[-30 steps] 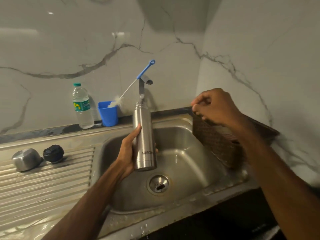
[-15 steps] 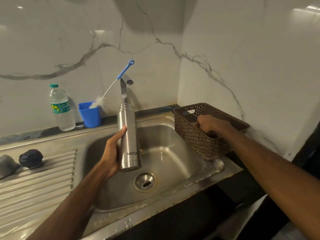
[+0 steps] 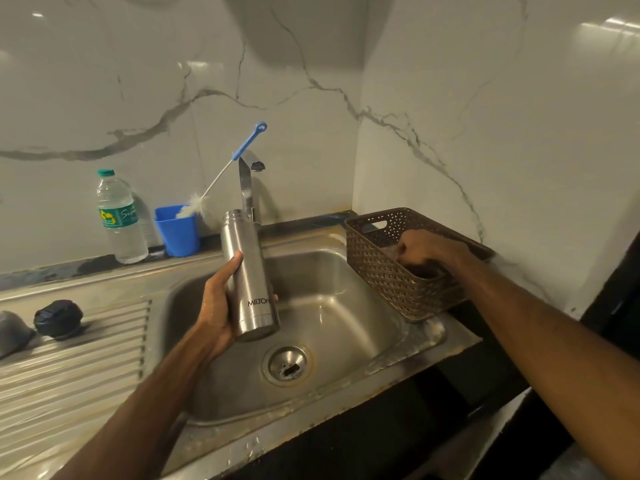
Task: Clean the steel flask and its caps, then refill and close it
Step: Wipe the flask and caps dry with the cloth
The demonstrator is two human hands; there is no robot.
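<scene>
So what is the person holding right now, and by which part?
The left hand grips the steel flask around its lower body. The right hand is curled inside the brown basket; whether it holds anything cannot be told.

Behind the steel sink [image 3: 346, 306] rises a glossy white back wall [image 3: 138, 81] with grey marble veins, meeting a side wall [image 3: 502, 116] of the same stone in a corner behind the sink's right end. A ribbed steel draining board [image 3: 69, 382] runs left of the sink, a dark bench strip [image 3: 304, 223] lies along its back edge, and soft glints of light [image 3: 613, 24] sit high to its right.
</scene>
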